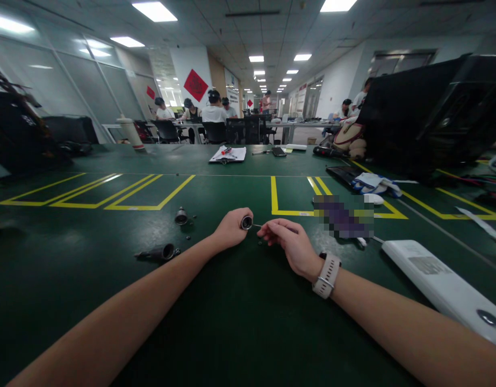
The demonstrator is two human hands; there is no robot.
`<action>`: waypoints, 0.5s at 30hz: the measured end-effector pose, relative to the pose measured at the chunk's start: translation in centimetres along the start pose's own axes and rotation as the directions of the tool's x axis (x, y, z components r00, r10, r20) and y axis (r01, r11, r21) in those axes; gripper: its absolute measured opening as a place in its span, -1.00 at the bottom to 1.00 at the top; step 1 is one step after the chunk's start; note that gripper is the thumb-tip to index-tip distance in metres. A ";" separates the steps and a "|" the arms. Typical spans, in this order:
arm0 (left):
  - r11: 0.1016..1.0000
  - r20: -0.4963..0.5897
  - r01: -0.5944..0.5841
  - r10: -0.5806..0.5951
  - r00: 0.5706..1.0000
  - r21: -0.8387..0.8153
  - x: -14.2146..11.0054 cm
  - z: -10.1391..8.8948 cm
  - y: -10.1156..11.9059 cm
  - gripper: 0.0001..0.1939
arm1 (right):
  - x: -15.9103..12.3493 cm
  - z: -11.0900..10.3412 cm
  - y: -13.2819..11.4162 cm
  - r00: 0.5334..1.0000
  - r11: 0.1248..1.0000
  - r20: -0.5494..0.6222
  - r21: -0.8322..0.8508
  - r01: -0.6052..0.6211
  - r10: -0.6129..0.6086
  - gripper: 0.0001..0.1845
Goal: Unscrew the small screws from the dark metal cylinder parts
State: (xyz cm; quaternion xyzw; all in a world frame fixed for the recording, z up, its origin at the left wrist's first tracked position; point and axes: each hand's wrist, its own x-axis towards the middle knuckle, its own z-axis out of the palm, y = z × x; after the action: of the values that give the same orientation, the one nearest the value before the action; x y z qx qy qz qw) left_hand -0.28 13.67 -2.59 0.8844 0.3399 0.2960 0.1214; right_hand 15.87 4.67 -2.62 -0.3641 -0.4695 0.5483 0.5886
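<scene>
My left hand (231,228) is closed round a short metal cylinder (246,222), its hollow end turned towards me. Between the fingertips of my right hand (290,242) is a thin tool with a slender metal shaft (256,226). The shaft points left at the cylinder's open end; whether it touches inside, I cannot tell. Left of my hands, a small metal cup-shaped part (181,216) stands on the green tabletop (231,322). Nearer lies a dark hollow housing with a narrow tip (157,252). Several tiny dark pieces (188,237) are scattered around, one below my right fingers.
At the right lie a white device (445,285), a blurred-out purple item (344,216) and a white-and-blue glove (376,184). Farther back are a clipboard with paper (227,155) and a phone (279,151). A large black case (425,113) stands back right. People sit beyond.
</scene>
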 end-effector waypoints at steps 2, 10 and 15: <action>0.999 0.014 0.014 -0.015 1.000 0.033 0.0 0.0 0.0 -0.84 | -0.1 0.1 0.0 1.000 0.999 -0.002 -0.034 -0.008 0.008 -0.82; 0.998 0.040 -0.049 0.048 0.998 0.029 -0.1 -0.1 0.2 -0.84 | 0.3 -0.3 -0.5 0.993 0.988 0.006 0.104 -0.114 0.114 -0.82; 0.995 0.062 -0.094 0.097 0.993 -0.038 -0.1 -0.2 0.3 -0.84 | 0.5 -0.4 -0.6 0.989 0.979 -0.020 0.144 -0.141 0.145 -0.81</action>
State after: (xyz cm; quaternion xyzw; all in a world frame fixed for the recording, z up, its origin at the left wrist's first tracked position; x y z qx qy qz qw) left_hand -0.31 13.37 -2.41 0.9064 0.2879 0.2789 0.1334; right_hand 16.46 5.11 -2.09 -0.3621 -0.3928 0.6159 0.5791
